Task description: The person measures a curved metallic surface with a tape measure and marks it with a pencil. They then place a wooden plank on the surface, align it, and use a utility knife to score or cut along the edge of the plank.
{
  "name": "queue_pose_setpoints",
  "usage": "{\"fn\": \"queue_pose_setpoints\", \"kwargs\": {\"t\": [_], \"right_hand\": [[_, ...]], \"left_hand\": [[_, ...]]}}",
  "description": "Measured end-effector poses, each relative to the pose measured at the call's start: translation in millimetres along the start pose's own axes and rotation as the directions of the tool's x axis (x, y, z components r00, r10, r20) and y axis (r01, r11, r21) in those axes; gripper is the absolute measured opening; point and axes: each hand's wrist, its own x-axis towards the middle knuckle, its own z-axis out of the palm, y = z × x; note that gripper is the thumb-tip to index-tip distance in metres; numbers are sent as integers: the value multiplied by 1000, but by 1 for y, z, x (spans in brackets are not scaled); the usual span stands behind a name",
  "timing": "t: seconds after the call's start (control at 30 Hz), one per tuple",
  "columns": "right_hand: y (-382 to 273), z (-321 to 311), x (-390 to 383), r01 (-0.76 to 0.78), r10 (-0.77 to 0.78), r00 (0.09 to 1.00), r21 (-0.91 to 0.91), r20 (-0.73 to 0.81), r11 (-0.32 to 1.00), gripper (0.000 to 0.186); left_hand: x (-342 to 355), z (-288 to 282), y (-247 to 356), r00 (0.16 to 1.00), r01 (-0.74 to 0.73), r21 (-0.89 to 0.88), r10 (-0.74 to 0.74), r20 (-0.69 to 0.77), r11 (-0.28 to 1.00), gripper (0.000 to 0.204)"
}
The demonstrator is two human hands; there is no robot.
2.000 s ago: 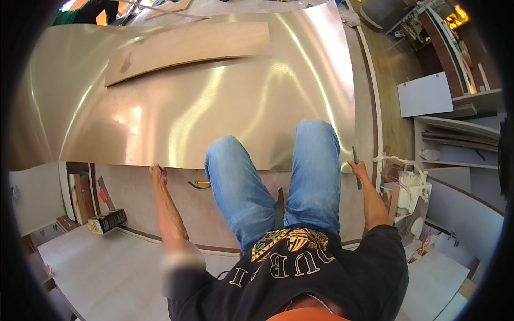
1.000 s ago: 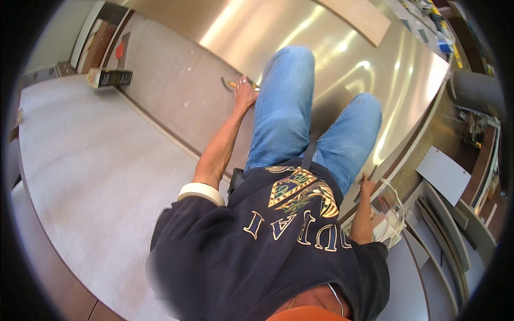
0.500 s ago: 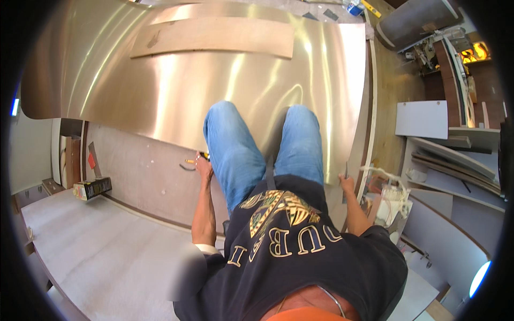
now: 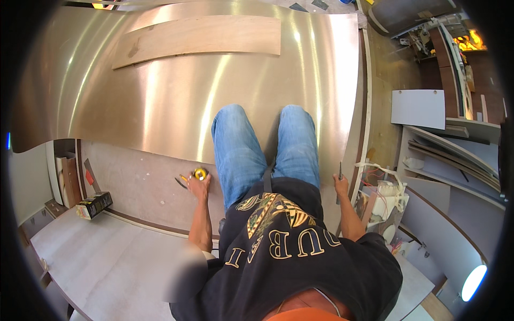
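I kneel in blue jeans on a large shiny brass-coloured metal sheet [image 4: 160, 107]. My left hand [image 4: 199, 185] is down on the brown board beside my left knee, fingers closed around a small yellow tape measure [image 4: 200, 173]. A dark thin blade-like piece [image 4: 179, 182] lies just left of it. My right hand [image 4: 340, 186] is at the sheet's right edge, gripping a thin dark stick-like tool [image 4: 340, 170] upright. A long plywood strip [image 4: 198, 36] lies across the far part of the sheet.
A small black and yellow box [image 4: 93, 205] sits at the left. A pale grey panel [image 4: 96, 257] lies lower left. Right of me are tangled wires and white parts [image 4: 383, 190], a white panel [image 4: 417, 107] and stacked boards [image 4: 455, 155].
My left hand went from lying flat on the brown board to the yellow tape measure and now grips it. The right hand stayed at the sheet's edge. My head swung about.
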Motion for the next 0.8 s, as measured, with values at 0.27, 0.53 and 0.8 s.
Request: {"fn": "queue_pose_setpoints", "kwargs": {"t": [0.27, 0.53, 0.8], "right_hand": [[-18, 4, -2, -79, 71, 993, -85, -98, 993, 62], [-33, -33, -16, -215, 383, 895, 532, -228, 819, 46], [2, -22, -6, -778, 702, 619, 398, 352, 487, 14]], "left_hand": [[-55, -10, -107, 990, 138, -198, -144, -16, 970, 82], [12, -31, -43, 920, 226, -530, -358, -159, 817, 72], [86, -46, -30, 868, 274, -453, -421, -263, 848, 75]]}}
